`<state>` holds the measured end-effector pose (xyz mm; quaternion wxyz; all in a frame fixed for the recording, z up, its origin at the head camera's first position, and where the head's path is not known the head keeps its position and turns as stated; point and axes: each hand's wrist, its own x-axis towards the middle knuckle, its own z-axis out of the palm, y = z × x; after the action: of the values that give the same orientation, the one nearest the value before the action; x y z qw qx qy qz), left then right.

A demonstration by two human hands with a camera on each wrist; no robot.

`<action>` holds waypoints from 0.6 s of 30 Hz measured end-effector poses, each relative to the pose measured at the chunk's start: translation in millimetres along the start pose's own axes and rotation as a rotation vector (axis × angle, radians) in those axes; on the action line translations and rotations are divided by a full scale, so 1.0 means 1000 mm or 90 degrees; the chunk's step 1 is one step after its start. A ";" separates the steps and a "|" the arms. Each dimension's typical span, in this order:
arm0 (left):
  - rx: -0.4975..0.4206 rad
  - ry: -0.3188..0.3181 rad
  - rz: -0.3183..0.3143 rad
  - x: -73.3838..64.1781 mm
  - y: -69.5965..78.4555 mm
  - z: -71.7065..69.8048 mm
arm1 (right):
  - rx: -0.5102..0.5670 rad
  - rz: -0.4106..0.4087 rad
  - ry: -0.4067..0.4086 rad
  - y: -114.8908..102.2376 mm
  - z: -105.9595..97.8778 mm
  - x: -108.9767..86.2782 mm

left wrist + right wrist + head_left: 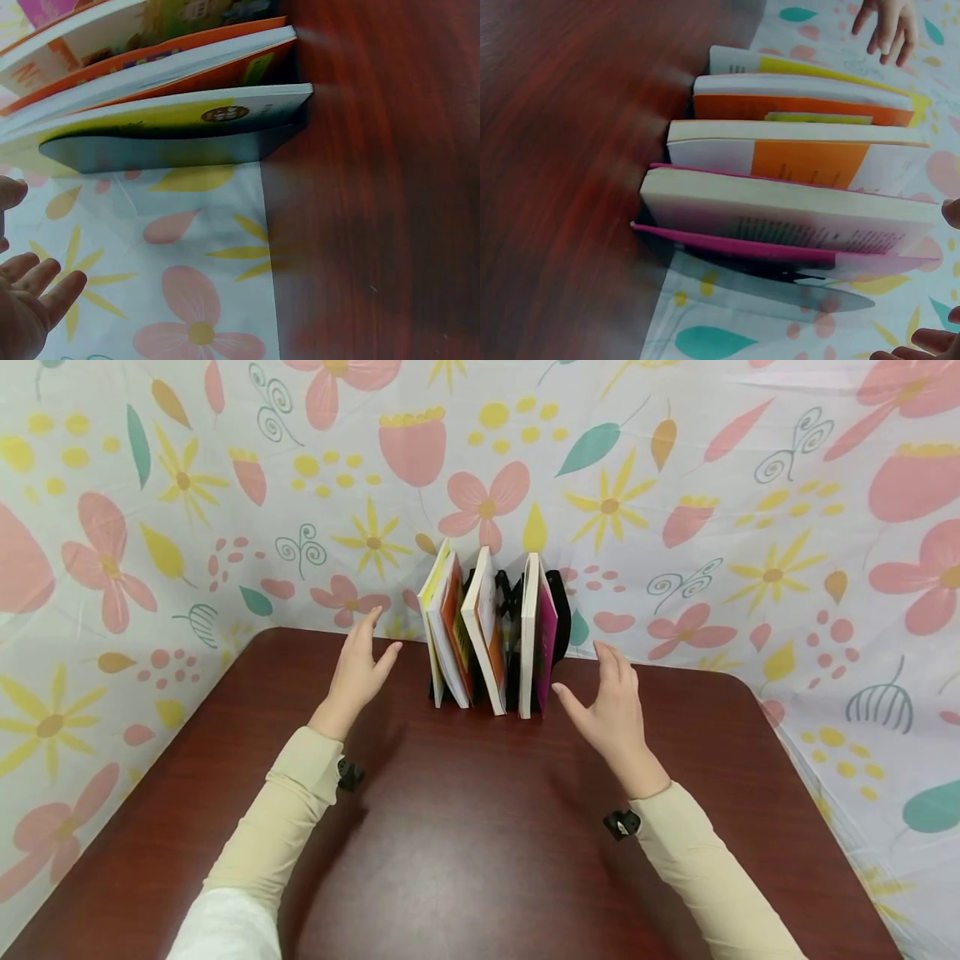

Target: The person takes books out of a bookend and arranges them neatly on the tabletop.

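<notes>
Several books stand upright in a black book stand at the back of the table. A yellow-covered book is leftmost, then a white book with an orange cover. A white-and-orange book leans in the middle, and a thick book with a magenta cover is rightmost. My left hand, thumb and fingers spread, hovers left of the books. To their right my right hand is raised likewise, its thumb close to the magenta cover. Neither hand touches a book.
The dark red-brown table extends toward me, with shiny reflections. A white cloth printed with flowers and leaves hangs behind the table and along its sides. A small black camera is at my right wrist, another at my left.
</notes>
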<state>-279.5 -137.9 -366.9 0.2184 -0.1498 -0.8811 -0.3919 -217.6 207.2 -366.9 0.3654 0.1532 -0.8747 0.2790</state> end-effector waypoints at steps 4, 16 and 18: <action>-0.025 0.005 -0.014 0.013 -0.001 0.002 | 0.023 -0.007 0.025 -0.002 0.008 0.009; -0.249 -0.075 -0.038 0.033 -0.004 0.011 | 0.103 0.071 0.013 -0.020 0.027 0.029; -0.290 -0.089 -0.037 0.031 0.001 0.009 | 0.120 0.095 -0.002 -0.022 0.030 0.030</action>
<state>-308.5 -127.3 -356.0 0.1064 -0.1967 -0.7868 -0.5753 -244.6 170.3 -353.9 0.3259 0.1216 -0.8544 0.3860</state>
